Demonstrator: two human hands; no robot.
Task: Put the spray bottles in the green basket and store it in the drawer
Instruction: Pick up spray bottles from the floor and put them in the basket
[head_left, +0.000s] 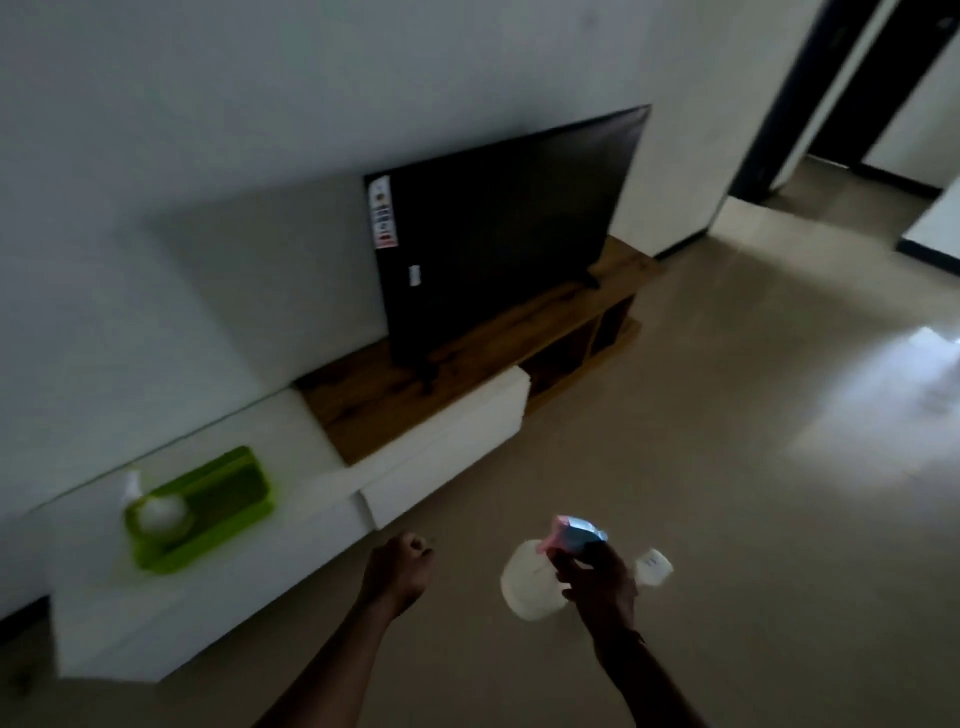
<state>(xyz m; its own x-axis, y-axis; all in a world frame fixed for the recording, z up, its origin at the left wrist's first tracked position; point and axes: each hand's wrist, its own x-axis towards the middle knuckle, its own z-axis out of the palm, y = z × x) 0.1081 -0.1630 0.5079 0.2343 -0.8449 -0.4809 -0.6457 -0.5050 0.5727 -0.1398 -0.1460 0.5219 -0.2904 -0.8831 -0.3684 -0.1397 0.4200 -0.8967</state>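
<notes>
Head view: green basket (200, 506) near cabinet edge

Dark television (498, 234) stands on wooden stand (384, 400) — white wall (208, 130) behind.

No writing is showing clearly enough to read. A long sticker (383, 213) with red and dark print is sitting on the upper left corner of the television (509, 228), and a small white tag (414, 275) below it, both blurred past reading.
</notes>
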